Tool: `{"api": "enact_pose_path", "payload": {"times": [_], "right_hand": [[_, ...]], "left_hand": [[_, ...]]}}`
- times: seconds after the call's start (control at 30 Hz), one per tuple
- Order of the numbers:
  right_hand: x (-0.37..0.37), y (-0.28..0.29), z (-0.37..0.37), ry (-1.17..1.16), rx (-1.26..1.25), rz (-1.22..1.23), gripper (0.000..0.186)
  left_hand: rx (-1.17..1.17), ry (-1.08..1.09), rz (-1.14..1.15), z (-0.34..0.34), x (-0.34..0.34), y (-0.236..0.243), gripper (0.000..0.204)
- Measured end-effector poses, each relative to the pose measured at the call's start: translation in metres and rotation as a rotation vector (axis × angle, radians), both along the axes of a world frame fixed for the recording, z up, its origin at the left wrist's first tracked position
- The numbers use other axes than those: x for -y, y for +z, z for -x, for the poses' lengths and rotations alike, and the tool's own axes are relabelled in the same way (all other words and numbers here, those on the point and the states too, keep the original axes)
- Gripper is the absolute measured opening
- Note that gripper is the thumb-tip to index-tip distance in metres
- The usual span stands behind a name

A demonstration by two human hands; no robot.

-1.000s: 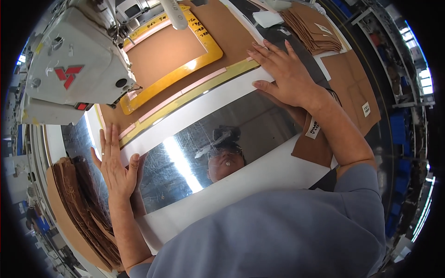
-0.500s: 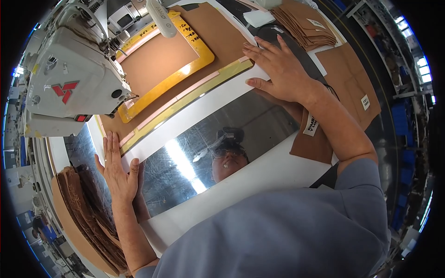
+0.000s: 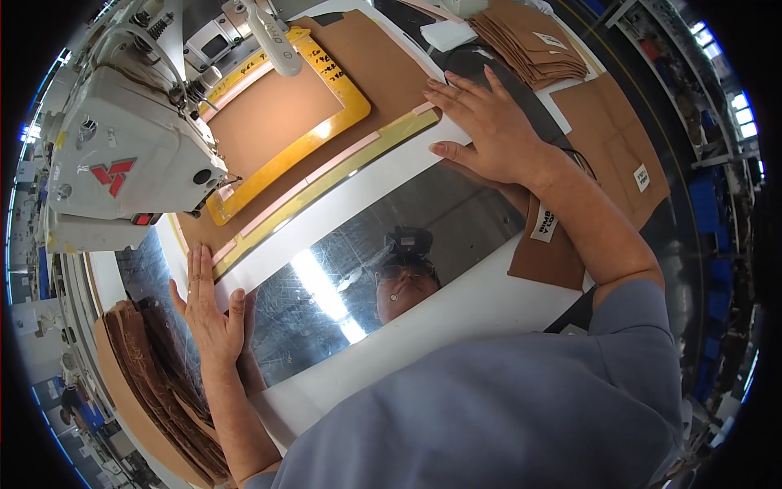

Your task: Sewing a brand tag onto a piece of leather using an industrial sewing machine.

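In the head view, I see the left hand (image 3: 213, 322) laid flat, thumb spread, fingertips at the near left corner of the brown sheet (image 3: 391, 61). The right hand (image 3: 498, 137), fingers spread, is at its right corner. The sheet lies under the yellow frame (image 3: 293, 160), near the machine (image 3: 126, 151).

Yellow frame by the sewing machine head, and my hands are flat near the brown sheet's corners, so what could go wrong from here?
The left hand lies just below the sewing machine head in this view, so it might get pinched if anything moves. If it and the right hand press unevenly, the brown sheet could skew relative to the yellow frame. The pale pink strip near the sheet's edge might shift if brushed.
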State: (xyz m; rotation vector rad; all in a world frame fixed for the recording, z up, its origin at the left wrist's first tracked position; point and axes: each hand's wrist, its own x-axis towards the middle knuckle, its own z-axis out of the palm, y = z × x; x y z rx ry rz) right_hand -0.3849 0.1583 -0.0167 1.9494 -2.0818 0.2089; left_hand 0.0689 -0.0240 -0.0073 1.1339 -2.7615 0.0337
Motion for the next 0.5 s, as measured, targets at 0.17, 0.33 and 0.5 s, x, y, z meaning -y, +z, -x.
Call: {"api": "enact_pose_path", "payload": {"times": [0.17,0.33,0.5], "right_hand": [[0.0003,0.0029,0.0002,0.0,-0.013,0.002,0.073],[-0.0013,0.0039,-0.0004,-0.002,-0.022,0.002,0.075],[0.0028,0.0065,-0.006,0.025,0.02,-0.016,0.071]], "left_hand": [[-0.013,0.005,0.035,0.0005,0.0002,-0.0003,0.082],[-0.017,-0.002,0.044,0.0024,-0.0002,0.0005,0.078],[-0.035,0.013,0.038,-0.0025,-0.0041,0.0054,0.076]]}}
